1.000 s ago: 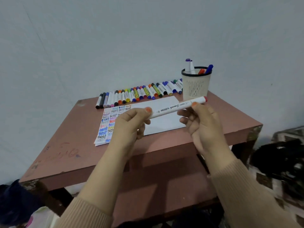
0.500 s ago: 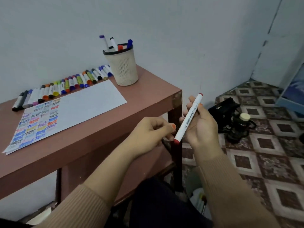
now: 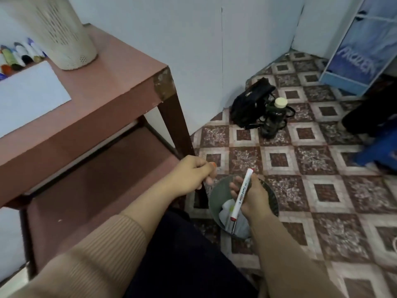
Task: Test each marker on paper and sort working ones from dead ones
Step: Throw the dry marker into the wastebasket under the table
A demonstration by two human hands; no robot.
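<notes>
We seem mid-sort — our right hand (image 3: 253,197) grips a red-capped marker (image 3: 242,193) just above the floor bin (image 3: 216,195), likely a dead one for discarding, our left hand (image 3: 191,175) curls on nothing visible, and a row of markers (image 3: 21,54) lies on the table (image 3: 111,82) by the paper (image 3: 28,93).

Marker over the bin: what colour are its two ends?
The marker has red ends; head view shows it.

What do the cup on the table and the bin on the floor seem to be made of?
Cup: probably matte cream plastic, judging by its moulded rows of slots.
Bin: seems dull grey-green plastic, with a thin smooth wall; not certain.
</notes>
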